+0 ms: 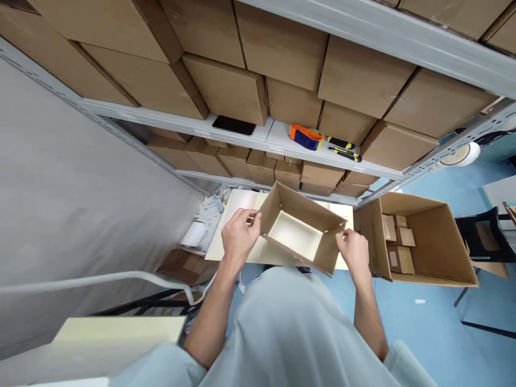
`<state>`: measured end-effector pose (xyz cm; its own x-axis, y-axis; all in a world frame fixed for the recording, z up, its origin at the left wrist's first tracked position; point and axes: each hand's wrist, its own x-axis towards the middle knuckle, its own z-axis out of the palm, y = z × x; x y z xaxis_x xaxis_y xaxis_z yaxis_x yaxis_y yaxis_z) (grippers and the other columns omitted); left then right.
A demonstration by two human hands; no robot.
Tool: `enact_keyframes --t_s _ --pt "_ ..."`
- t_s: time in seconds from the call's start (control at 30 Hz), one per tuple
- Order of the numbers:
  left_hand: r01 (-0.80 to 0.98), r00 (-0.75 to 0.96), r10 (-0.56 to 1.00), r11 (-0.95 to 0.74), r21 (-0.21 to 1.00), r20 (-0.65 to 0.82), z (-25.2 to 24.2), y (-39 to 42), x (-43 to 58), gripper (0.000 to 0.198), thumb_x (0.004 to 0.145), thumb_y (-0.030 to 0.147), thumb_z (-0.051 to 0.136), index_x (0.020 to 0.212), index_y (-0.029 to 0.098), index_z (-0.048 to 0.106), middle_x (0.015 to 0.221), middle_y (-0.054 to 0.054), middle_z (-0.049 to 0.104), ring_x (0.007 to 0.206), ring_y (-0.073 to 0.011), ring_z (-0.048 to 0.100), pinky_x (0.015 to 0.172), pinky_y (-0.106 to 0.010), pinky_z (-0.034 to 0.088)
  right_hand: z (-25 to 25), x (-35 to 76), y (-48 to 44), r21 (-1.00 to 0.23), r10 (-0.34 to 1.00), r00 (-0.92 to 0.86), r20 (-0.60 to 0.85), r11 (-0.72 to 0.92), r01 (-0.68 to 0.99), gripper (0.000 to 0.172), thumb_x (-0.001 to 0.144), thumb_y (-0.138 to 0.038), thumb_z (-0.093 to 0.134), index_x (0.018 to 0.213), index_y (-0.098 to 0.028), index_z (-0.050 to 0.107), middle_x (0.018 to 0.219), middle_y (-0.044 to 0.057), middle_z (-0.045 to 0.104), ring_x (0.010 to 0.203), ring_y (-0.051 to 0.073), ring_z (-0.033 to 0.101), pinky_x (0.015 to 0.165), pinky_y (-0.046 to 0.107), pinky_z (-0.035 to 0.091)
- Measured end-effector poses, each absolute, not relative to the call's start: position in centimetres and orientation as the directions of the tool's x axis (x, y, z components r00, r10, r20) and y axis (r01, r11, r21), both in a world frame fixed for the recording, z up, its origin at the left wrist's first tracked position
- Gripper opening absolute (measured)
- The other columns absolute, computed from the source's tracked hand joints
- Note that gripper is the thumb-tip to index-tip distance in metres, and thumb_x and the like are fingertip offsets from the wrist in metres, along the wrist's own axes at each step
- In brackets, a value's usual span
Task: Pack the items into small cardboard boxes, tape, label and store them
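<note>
I hold a small open cardboard box (300, 207) in front of me, its opening tilted up toward the camera, nothing inside it. My left hand (238, 236) grips its left wall, fingers curled over the edge. My right hand (353, 250) grips the right corner, fingers closed on the cardboard. Under the box lies a pale flat sheet (229, 231) on the floor.
A metal shelf rack (258, 137) packed with brown cartons stands ahead; on it lie a dark phone (234, 125), an orange-blue tape dispenser (305, 136) and yellow-black cutters (342, 148). A large open carton (435, 242) with small boxes sits right. A grey wall (72, 215) stands left.
</note>
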<state>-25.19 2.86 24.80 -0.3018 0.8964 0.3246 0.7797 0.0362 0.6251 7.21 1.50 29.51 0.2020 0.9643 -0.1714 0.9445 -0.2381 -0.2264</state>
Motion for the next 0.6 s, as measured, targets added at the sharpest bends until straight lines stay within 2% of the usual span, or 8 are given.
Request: enact_keyframes --t_s 0.2,0.3,0.43,0.53,0.6 --pt "0.813 -0.333 0.875 0.078 0.577 0.351 24.2 -0.1 -23.9 0.014 0.101 0.031 0.065 0.097 0.023 0.074 0.096 -0.005 0.078 0.076 -0.0195 0.073 0.070 -0.031 0.049 29.4 7.4 5.4 -0.190 0.975 0.157 -0.159 -0.186 0.964 0.032 0.105 -0.030 0.056 0.092 -0.016 0.081 0.081 0.015 0.080 0.075 0.027 0.074 0.062 0.031 0.031" --pt "0.834 -0.334 0.880 0.108 0.541 0.338 23.2 -0.8 -23.7 0.014 0.102 0.030 0.065 0.099 0.022 0.075 0.097 -0.005 0.078 0.074 -0.0204 0.072 0.068 -0.032 0.047 28.1 6.8 6.7 -0.221 0.972 0.156 -0.178 -0.194 0.956 0.032 0.108 -0.031 0.055 0.109 -0.015 0.082 0.085 0.014 0.082 0.082 0.028 0.076 0.066 0.030 0.037" --pt "0.819 -0.331 0.893 0.113 0.563 0.303 22.4 -1.3 -23.6 0.016 0.104 0.031 0.063 0.108 0.023 0.077 0.106 -0.006 0.080 0.078 -0.0203 0.074 0.071 -0.033 0.051 25.9 6.0 6.7 -0.311 0.981 0.102 -0.166 -0.150 0.939 0.038 0.111 -0.040 0.055 0.134 -0.017 0.075 0.091 0.011 0.082 0.085 0.027 0.077 0.070 0.030 0.044" --pt "0.780 -0.240 0.940 0.038 0.625 0.243 22.3 -1.6 -23.3 0.021 0.107 0.036 0.060 0.107 0.025 0.078 0.108 -0.005 0.080 0.091 -0.0208 0.077 0.080 -0.032 0.055 24.3 6.1 5.7 -0.409 0.993 -0.016 -0.120 -0.035 0.912 0.041 0.110 -0.045 0.055 0.135 -0.018 0.074 0.090 0.009 0.078 0.086 0.027 0.076 0.075 0.032 0.050" --pt "0.752 -0.141 0.973 -0.015 0.659 0.183 22.1 -1.6 -23.1 0.028 0.111 0.040 0.054 0.103 0.026 0.078 0.106 -0.004 0.081 0.098 -0.0217 0.077 0.086 -0.032 0.056 23.3 6.4 4.8 -0.486 0.991 -0.091 -0.093 0.035 0.873 0.040 0.109 -0.045 0.055 0.132 -0.019 0.076 0.100 0.009 0.077 0.089 0.026 0.075 0.080 0.033 0.054"
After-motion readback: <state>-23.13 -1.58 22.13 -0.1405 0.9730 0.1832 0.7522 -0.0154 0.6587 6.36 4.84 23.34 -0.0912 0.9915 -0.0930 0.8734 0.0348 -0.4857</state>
